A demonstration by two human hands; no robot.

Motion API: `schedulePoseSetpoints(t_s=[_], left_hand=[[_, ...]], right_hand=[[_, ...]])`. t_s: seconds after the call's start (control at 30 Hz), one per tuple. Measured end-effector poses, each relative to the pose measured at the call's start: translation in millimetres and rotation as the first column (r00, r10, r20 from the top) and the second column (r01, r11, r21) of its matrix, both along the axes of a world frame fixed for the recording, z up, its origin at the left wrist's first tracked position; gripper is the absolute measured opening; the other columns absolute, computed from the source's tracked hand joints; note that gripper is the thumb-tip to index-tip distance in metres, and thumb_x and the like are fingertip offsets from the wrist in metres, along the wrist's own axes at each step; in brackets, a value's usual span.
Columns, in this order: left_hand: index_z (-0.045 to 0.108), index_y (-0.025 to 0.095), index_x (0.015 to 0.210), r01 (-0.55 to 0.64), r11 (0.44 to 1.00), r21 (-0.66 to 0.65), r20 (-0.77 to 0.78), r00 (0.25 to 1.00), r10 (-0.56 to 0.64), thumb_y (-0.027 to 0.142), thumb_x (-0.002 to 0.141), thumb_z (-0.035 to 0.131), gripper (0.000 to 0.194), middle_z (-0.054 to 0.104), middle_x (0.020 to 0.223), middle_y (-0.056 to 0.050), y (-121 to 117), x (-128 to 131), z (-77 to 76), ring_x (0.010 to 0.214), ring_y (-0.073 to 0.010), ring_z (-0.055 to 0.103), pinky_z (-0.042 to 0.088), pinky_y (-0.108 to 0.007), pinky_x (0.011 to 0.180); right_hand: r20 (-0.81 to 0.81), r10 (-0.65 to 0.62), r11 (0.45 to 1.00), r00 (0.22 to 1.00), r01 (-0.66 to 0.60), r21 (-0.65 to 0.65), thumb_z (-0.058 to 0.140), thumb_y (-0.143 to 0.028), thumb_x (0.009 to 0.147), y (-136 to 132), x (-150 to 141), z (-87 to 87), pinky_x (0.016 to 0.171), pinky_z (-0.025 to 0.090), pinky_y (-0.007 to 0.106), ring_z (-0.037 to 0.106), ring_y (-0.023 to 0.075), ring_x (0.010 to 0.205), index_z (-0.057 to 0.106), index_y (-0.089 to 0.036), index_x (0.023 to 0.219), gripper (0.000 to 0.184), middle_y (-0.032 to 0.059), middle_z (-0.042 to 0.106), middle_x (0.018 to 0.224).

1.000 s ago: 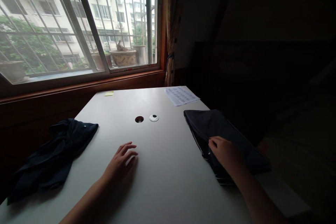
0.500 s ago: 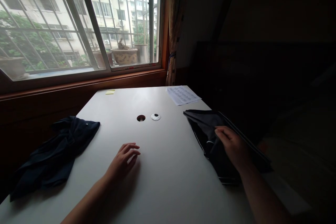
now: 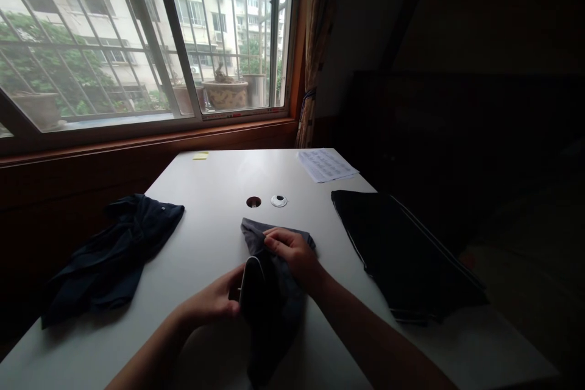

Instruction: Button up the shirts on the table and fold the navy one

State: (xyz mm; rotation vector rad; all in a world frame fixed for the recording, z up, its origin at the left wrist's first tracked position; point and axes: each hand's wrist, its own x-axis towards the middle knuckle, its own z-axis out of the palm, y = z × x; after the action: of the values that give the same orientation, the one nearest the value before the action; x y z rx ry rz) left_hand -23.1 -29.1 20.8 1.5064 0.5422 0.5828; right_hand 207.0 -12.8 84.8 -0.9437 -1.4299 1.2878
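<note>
In the middle of the white table point(image 3: 214, 189), a dark garment with a greyish side and thin white piping point(image 3: 278, 298) is bunched and partly raised. My right hand point(image 3: 297, 256) pinches its upper part between thumb and fingers. At its left edge is my left hand point(image 3: 212, 301), its thumb on the near side and its fingertips hidden behind the cloth; it appears to grip that edge. On the right lies another dark garment, flat, with white piping point(image 3: 402, 250). A crumpled navy garment point(image 3: 119, 256) rests along the table's left edge.
Printed sheets point(image 3: 326, 166) lie at the far right corner, and a yellow sticky note point(image 3: 200, 156) at the far left. A round cable hole point(image 3: 253, 202) and its white cover point(image 3: 278, 201) are mid-table. Beyond stands a barred window point(image 3: 228, 42) with a curtain point(image 3: 311, 97).
My right hand has moved left, bringing the greyish garment off the flat dark one to the table's middle. My left hand has come to its left edge. The view has shifted slightly.
</note>
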Motion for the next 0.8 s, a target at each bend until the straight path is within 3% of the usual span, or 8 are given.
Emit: schedulePoseSetpoints(t_s=[0.13,0.2,0.27,0.33,0.4,0.5,0.63,0.8], left_hand=[[0.012,0.035,0.156,0.01,0.986,-0.167,0.091,0.996,0.005,0.07,0.063,0.077,0.119,0.037,0.152,-0.015,-1,-7,-3.6,0.133,-0.0405,0.044,0.046,-0.053,0.099],[0.013,0.035,0.156,-0.073,0.99,-0.117,0.062,0.995,0.081,0.061,0.069,0.079,0.113,0.038,0.152,-0.013,0,-5,-7.2,0.133,-0.0378,0.044,0.042,-0.053,0.104],[0.03,0.03,0.152,-0.24,0.971,-0.017,-0.004,0.971,0.24,0.052,0.077,0.076,0.091,0.047,0.146,-0.012,2,0,-12.6,0.131,-0.0351,0.047,0.039,-0.051,0.108],[0.051,0.026,0.139,-0.411,0.911,0.039,-0.052,0.909,0.413,0.047,0.082,0.072,0.064,0.06,0.131,-0.01,4,3,-19.0,0.123,-0.0339,0.053,0.042,-0.049,0.105],[0.067,0.021,0.116,-0.546,0.838,0.006,-0.074,0.835,0.545,0.051,0.083,0.068,0.044,0.07,0.108,-0.01,7,3,-24.0,0.108,-0.0332,0.061,0.05,-0.046,0.093],[0.071,0.016,0.087,-0.686,0.711,-0.154,-0.08,0.726,0.683,0.056,0.078,0.07,0.041,0.07,0.081,-0.008,11,1,-22.8,0.083,-0.0287,0.066,0.055,-0.039,0.072],[0.069,0.014,0.085,-0.771,0.506,-0.386,0.026,0.539,0.842,0.053,0.065,0.082,0.045,0.069,0.075,-0.005,17,-1,-5.7,0.068,-0.0214,0.065,0.053,-0.032,0.062],[0.068,0.013,0.092,-0.798,0.37,-0.475,0.142,0.346,0.927,0.05,0.061,0.086,0.051,0.068,0.075,-0.001,27,-16,12.7,0.065,-0.0153,0.063,0.052,-0.025,0.06]], right_hand=[[-0.123,-0.044,0.976,0.991,0.017,-0.216,0.071,-0.045,0.08,20,-7,-8.5,0.066,0.045,0.028,0.06,0.0169,0.069,0.074,-0.017,0.083,0.029,0.0023,0.069,0.075],[-0.136,-0.06,0.963,0.989,0.021,-0.267,0.072,-0.047,0.077,25,-7,-15.9,0.062,0.044,0.027,0.059,0.016,0.065,0.075,-0.016,0.086,0.032,0.002,0.069,0.072],[-0.093,-0.05,0.966,0.994,0.024,-0.257,0.073,-0.049,0.076,27,-7,-23.6,0.062,0.045,0.028,0.06,0.0162,0.065,0.076,-0.018,0.086,0.033,0.0017,0.07,0.073],[-0.02,-0.042,0.974,0.999,0.036,-0.223,0.072,-0.051,0.077,27,-8,-29.9,0.062,0.045,0.027,0.06,0.0162,0.065,0.077,-0.02,0.086,0.033,0.0009,0.07,0.074],[0.031,-0.056,0.98,0.998,0.061,-0.19,0.071,-0.052,0.078,27,-9,-33.8,0.063,0.045,0.028,0.06,0.0165,0.067,0.077,-0.02,0.086,0.033,0.0006,0.071,0.075],[0.014,-0.116,0.976,0.993,0.117,-0.183,0.071,-0.052,0.078,29,-4,-35.6,0.067,0.047,0.029,0.062,0.0178,0.071,0.076,-0.019,0.088,0.035,0.0017,0.071,0.078],[-0.082,-0.2,0.961,0.976,0.18,-0.208,0.072,-0.053,0.077,36,14,-33.7,0.064,0.047,0.028,0.059,0.016,0.068,0.071,-0.019,0.088,0.035,0.0005,0.069,0.075],[-0.164,-0.383,0.915,0.909,0.349,-0.203,0.075,-0.05,0.074,46,61,-25.9,0.059,0.043,0.024,0.054,0.013,0.061,0.064,-0.02,0.08,0.033,-0.0028,0.063,0.068]])
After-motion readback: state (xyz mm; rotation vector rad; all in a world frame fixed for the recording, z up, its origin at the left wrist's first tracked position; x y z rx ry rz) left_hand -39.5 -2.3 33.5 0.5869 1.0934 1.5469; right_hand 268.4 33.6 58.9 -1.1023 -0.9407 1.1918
